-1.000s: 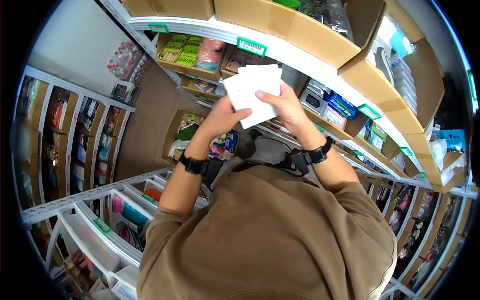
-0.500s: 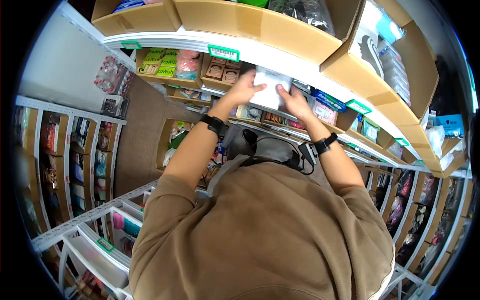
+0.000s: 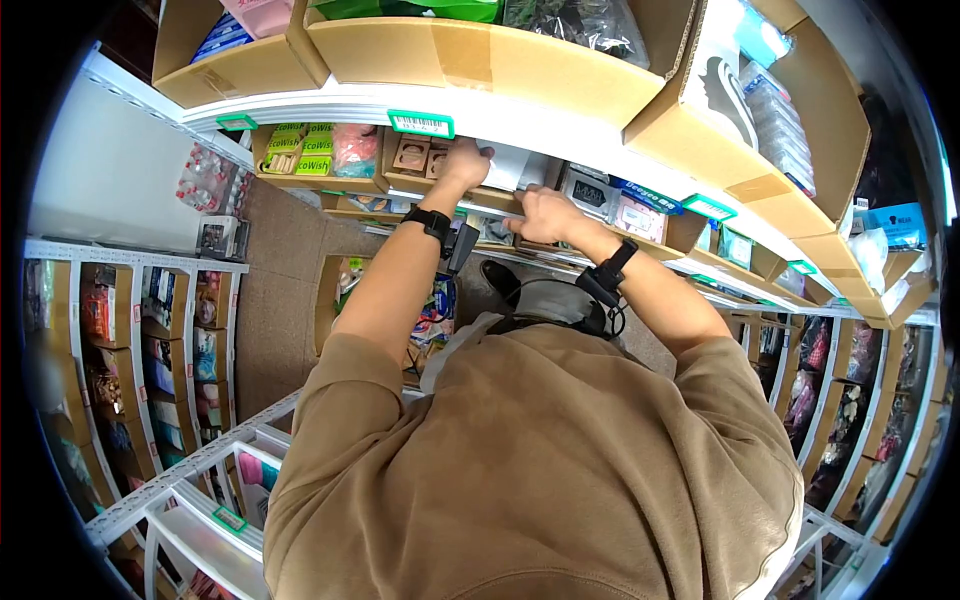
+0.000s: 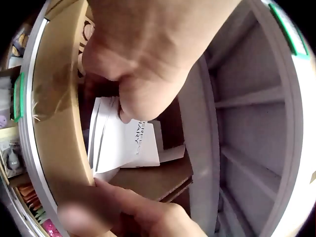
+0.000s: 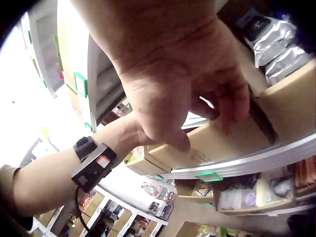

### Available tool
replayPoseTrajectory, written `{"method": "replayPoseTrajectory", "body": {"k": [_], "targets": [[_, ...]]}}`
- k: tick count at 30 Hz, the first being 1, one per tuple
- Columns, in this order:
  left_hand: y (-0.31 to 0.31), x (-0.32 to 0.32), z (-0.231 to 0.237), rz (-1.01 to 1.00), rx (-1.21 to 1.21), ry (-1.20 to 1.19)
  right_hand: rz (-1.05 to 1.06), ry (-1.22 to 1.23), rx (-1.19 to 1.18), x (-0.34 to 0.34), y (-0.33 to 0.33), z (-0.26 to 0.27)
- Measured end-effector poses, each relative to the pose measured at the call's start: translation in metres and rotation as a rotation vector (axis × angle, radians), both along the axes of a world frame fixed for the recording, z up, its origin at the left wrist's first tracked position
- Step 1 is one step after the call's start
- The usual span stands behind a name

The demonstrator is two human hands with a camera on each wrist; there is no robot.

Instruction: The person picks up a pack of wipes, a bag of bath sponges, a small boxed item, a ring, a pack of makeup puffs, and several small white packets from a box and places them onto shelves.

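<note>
White packets (image 3: 507, 168) with black print on top lie in a cardboard box on the shelf; the left wrist view shows the stack (image 4: 126, 143) tilted against the box's front wall (image 4: 57, 106). My left hand (image 3: 465, 165) reaches over that wall and grips the stack's far end, its thumb on the top packet and its other fingers largely hidden in the left wrist view (image 4: 143, 64). At the near end is my right hand (image 3: 548, 213), loosely bent at the box rim, with a fingertip beside the packets. In the right wrist view the right hand (image 5: 182, 79) hangs over the rim.
Small pink-brown boxes (image 3: 411, 154) stand left of the packets, black boxes (image 3: 588, 192) to the right. A shelf of large cartons (image 3: 400, 52) overhangs both hands. An open carton (image 3: 328, 300) of goods sits on the floor, and more shelves (image 3: 130, 262) line the left.
The white packets, earlier fanned out in both hands, have gone down into the shelf box. The right hand has drawn back from them to the rim, and the head view has shifted.
</note>
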State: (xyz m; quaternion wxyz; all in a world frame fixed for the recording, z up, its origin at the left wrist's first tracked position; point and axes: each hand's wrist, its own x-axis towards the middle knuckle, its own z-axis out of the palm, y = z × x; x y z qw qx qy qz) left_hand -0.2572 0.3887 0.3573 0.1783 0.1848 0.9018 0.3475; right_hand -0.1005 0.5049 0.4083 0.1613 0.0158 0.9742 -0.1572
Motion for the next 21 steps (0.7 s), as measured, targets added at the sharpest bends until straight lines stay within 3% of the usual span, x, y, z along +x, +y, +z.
{"method": "replayPoseTrajectory", "body": {"k": [3, 6, 8, 10, 11, 13, 17, 21], "targets": [[0.01, -0.011, -0.013, -0.19, -0.094, -0.08, 0.012, -0.19, -0.047, 0.0, -0.01, 0.011], [0.021, 0.003, -0.029, -0.2, -0.141, 0.08, 0.053, -0.171, -0.07, 0.005, -0.013, 0.005], [0.026, 0.006, -0.038, -0.342, -0.291, 0.027, 0.052, -0.188, -0.07, 0.006, -0.013, 0.011], [0.029, 0.022, -0.051, -0.185, -0.385, 0.269, 0.092, -0.126, -0.099, 0.005, -0.009, 0.006], [0.032, 0.02, -0.052, -0.184, -0.384, 0.27, 0.088, -0.206, -0.087, 0.001, -0.007, 0.007], [0.033, 0.017, -0.044, -0.333, -0.343, -0.109, 0.1, -0.209, -0.12, -0.001, -0.004, 0.008], [0.031, 0.016, -0.016, -0.441, -0.071, -0.257, 0.113, -0.229, -0.156, -0.005, -0.002, 0.011], [0.02, 0.016, -0.002, -0.416, 0.028, -0.249, 0.125, -0.201, -0.16, -0.005, 0.003, -0.005]]}}
